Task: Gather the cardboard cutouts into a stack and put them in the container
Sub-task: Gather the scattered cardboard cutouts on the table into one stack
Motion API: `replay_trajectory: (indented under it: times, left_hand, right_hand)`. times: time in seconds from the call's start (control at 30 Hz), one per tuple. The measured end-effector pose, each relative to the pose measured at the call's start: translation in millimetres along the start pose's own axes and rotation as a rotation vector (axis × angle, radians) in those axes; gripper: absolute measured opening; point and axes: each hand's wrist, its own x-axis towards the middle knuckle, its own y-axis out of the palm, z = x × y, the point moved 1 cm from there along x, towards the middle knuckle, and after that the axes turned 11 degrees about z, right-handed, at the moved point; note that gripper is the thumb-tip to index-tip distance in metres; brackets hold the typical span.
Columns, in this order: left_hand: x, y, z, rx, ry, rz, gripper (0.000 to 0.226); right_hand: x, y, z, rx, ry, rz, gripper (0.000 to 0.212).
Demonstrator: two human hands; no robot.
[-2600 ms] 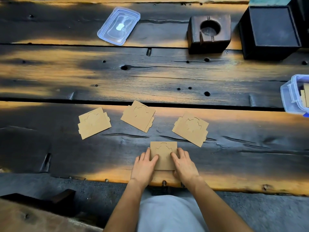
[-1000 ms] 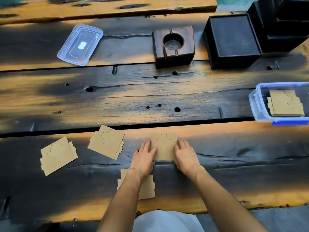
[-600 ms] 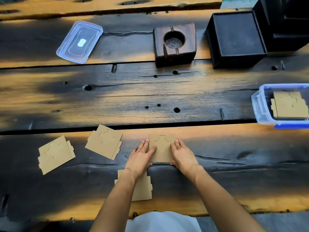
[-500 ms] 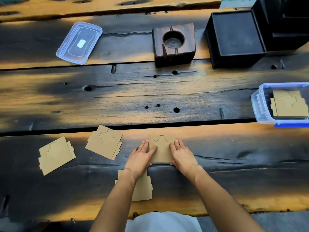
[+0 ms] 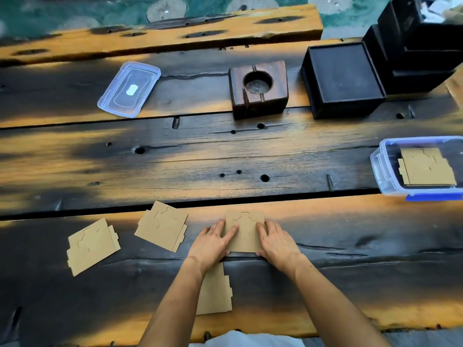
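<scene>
Nothing has shifted: the left hand [image 5: 213, 242] and right hand [image 5: 276, 242] still press flat fingers against the cutout stack [image 5: 246, 232] on the worktop [image 5: 350, 246], neither grip closed.

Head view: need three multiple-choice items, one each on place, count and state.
1. Where is the lid? A near edge B far left of the table C under a hand
2. How many cardboard piles lie outside the container? A two B four C six
3. The container is: A closed B open, empty C open, cutouts inside
1 B: it lies alone, far left. 2 B: left pile, middle pile, pile between left hand and right hand, near pile. 3 C: unlidded, cardboard shows inside.
</scene>
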Motion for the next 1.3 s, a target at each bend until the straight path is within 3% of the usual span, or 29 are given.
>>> replay_trajectory:
  times: [0.43, 0.93, 1.3]
  left_hand:
    - [-44, 10, 17, 0.031, -0.068, -0.071, 0.079]
    - [-117, 93, 47, -0.058, -0.103, -0.043, 0.074]
    - [-121, 130, 54, -0.100, -0.098, -0.046, 0.072]
  right_hand:
    - [-15, -4, 38, -0.078, -0.055, -0.038, 0.082]
    - [-33, 48, 119, -0.109, -0.132, 0.022, 0.079]
    - [-37, 80, 136, -0.133, -0.088, 0.052, 0.073]
